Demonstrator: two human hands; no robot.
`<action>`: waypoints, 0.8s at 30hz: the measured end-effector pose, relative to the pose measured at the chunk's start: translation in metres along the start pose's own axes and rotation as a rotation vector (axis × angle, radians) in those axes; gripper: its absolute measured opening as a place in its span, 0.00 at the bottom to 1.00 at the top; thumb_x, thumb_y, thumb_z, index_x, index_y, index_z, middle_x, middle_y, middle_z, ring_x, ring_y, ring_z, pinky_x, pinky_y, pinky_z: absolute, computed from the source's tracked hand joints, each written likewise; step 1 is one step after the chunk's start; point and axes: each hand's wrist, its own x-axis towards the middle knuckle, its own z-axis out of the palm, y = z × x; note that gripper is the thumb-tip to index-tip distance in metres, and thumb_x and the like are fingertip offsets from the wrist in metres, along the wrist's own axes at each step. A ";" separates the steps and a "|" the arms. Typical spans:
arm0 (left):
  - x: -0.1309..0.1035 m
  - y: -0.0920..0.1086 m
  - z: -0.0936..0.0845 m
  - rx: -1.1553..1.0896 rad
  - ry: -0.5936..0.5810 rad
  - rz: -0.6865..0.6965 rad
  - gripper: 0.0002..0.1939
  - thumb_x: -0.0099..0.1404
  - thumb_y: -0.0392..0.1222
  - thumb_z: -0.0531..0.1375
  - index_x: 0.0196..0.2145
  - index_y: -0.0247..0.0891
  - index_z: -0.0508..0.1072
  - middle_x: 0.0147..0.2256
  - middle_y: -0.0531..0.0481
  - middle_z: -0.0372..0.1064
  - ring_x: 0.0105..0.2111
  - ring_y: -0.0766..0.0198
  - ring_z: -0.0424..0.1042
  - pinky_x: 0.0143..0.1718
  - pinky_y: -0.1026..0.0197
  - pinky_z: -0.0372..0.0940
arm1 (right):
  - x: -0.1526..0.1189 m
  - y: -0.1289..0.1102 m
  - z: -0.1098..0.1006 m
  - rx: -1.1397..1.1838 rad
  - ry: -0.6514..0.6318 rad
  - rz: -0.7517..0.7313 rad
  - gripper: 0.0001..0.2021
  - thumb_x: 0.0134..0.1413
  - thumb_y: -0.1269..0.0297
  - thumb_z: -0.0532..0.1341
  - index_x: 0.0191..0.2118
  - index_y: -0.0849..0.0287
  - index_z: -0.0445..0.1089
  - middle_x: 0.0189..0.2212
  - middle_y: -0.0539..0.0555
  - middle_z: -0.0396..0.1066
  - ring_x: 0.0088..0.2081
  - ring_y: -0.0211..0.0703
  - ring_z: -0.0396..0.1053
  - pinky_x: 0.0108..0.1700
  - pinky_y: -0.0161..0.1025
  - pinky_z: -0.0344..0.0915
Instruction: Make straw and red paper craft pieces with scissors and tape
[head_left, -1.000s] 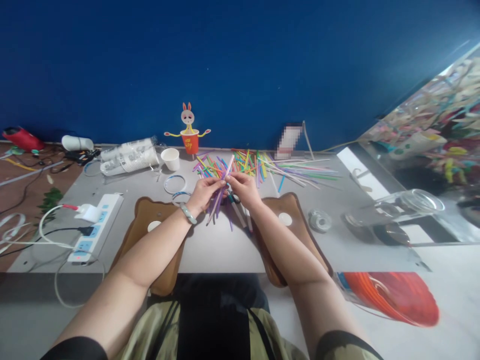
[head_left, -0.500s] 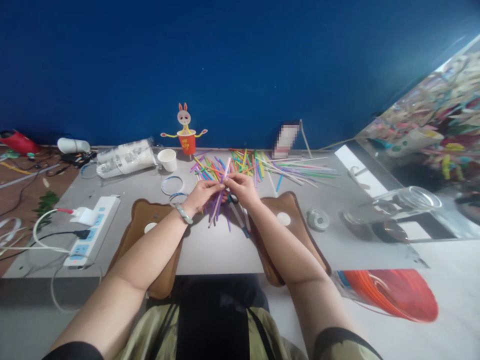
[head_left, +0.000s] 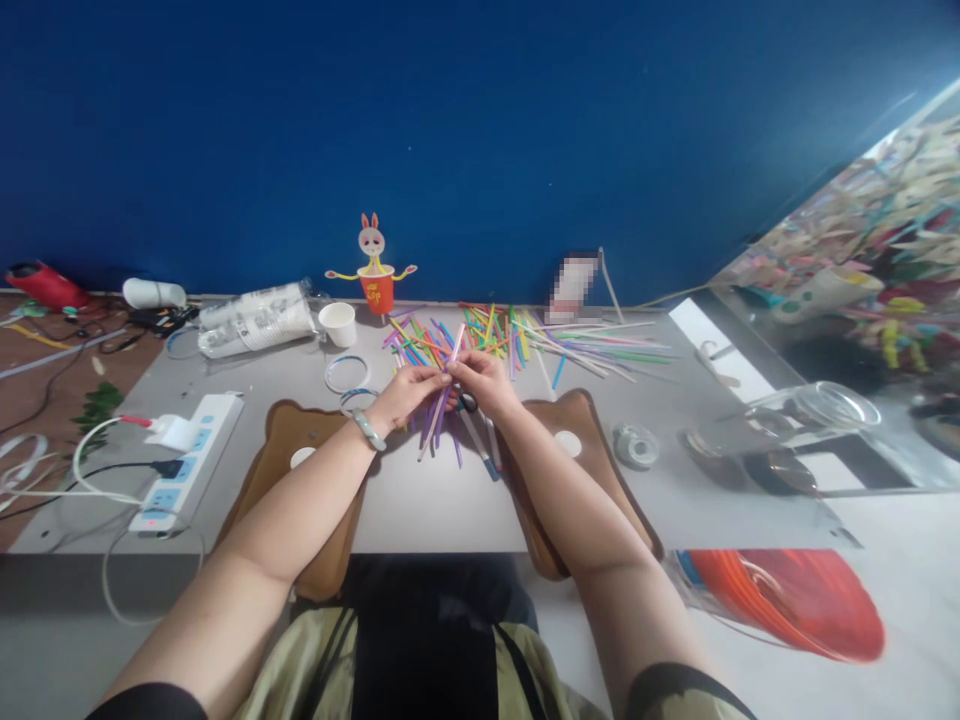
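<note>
My left hand (head_left: 407,395) and my right hand (head_left: 484,382) meet above the middle of the table, fingertips pinched together. Between them is a thin lilac stick (head_left: 458,342), like a straw or pipe cleaner, tilted with its upper end poking out above the fingers. Purple and pinkish sticks (head_left: 430,432) fan out below my hands; I cannot tell which of these are held and which lie on the table. A dark loop like a scissors handle (head_left: 468,403) shows by my right hand. Behind lies a pile of multicoloured sticks (head_left: 491,335).
Left of the pile stand a red cup with a rabbit figure (head_left: 376,290) and a white paper cup (head_left: 338,325). Bagged cups (head_left: 259,320) and a power strip (head_left: 187,460) lie further left. Brown pads (head_left: 581,470) lie under my forearms. Tape (head_left: 636,445) and a clear jar (head_left: 787,415) are right.
The view has shifted slightly. My hands stay pinched together around the lilac stick, with only a small shift of the fingers.
</note>
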 end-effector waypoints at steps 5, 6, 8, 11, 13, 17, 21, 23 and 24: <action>0.004 -0.006 -0.002 0.042 -0.019 0.060 0.16 0.55 0.47 0.69 0.35 0.31 0.76 0.27 0.47 0.76 0.24 0.64 0.75 0.32 0.60 0.74 | 0.000 -0.001 -0.002 -0.078 0.007 -0.045 0.18 0.41 0.49 0.71 0.27 0.60 0.70 0.22 0.48 0.69 0.24 0.34 0.63 0.26 0.32 0.61; 0.004 -0.007 -0.003 0.048 -0.022 0.073 0.16 0.55 0.47 0.70 0.35 0.31 0.76 0.27 0.47 0.76 0.25 0.64 0.76 0.32 0.60 0.74 | 0.000 -0.001 -0.002 -0.084 0.008 -0.045 0.18 0.41 0.49 0.71 0.27 0.60 0.71 0.22 0.48 0.69 0.24 0.34 0.63 0.26 0.33 0.61; 0.005 -0.008 -0.004 0.061 -0.020 0.084 0.16 0.55 0.47 0.69 0.36 0.32 0.76 0.28 0.47 0.76 0.25 0.63 0.76 0.32 0.59 0.74 | -0.001 -0.002 -0.002 -0.089 0.004 -0.039 0.18 0.42 0.49 0.70 0.28 0.60 0.71 0.22 0.48 0.69 0.24 0.35 0.63 0.26 0.33 0.61; 0.005 -0.007 -0.006 0.076 -0.008 0.075 0.16 0.55 0.47 0.70 0.35 0.32 0.76 0.28 0.47 0.76 0.25 0.63 0.76 0.31 0.60 0.74 | -0.002 -0.003 -0.001 -0.086 -0.011 -0.043 0.17 0.43 0.50 0.70 0.28 0.60 0.72 0.21 0.48 0.68 0.23 0.35 0.63 0.26 0.33 0.61; 0.005 -0.005 -0.007 0.077 -0.012 0.059 0.16 0.54 0.47 0.70 0.35 0.31 0.76 0.28 0.47 0.76 0.25 0.63 0.76 0.30 0.61 0.74 | -0.003 -0.003 0.000 -0.078 -0.017 -0.052 0.16 0.44 0.51 0.70 0.28 0.60 0.72 0.21 0.48 0.68 0.23 0.34 0.63 0.26 0.33 0.61; 0.005 -0.004 -0.008 0.075 -0.019 0.059 0.17 0.53 0.47 0.71 0.34 0.31 0.76 0.27 0.47 0.76 0.24 0.64 0.76 0.29 0.62 0.73 | -0.003 -0.002 0.002 -0.026 -0.019 -0.011 0.17 0.43 0.50 0.70 0.29 0.60 0.72 0.21 0.47 0.68 0.22 0.33 0.63 0.25 0.33 0.62; 0.004 -0.005 -0.005 0.062 0.013 0.093 0.16 0.53 0.47 0.70 0.33 0.31 0.77 0.26 0.48 0.76 0.23 0.65 0.75 0.27 0.63 0.72 | -0.003 0.000 0.004 0.035 -0.018 0.053 0.19 0.40 0.48 0.71 0.30 0.60 0.72 0.21 0.48 0.68 0.22 0.34 0.63 0.25 0.33 0.63; 0.003 -0.004 -0.003 0.051 0.027 0.099 0.16 0.53 0.47 0.70 0.32 0.31 0.77 0.25 0.49 0.75 0.22 0.65 0.74 0.27 0.63 0.72 | -0.003 0.000 0.004 0.046 -0.037 0.071 0.19 0.41 0.48 0.71 0.30 0.60 0.72 0.21 0.48 0.68 0.21 0.34 0.63 0.24 0.33 0.63; 0.003 -0.004 -0.002 0.047 0.032 0.097 0.16 0.52 0.47 0.71 0.32 0.31 0.77 0.25 0.49 0.75 0.22 0.65 0.74 0.27 0.62 0.72 | -0.003 0.000 0.004 0.047 -0.047 0.075 0.19 0.41 0.48 0.71 0.29 0.60 0.72 0.20 0.48 0.67 0.21 0.34 0.63 0.24 0.34 0.63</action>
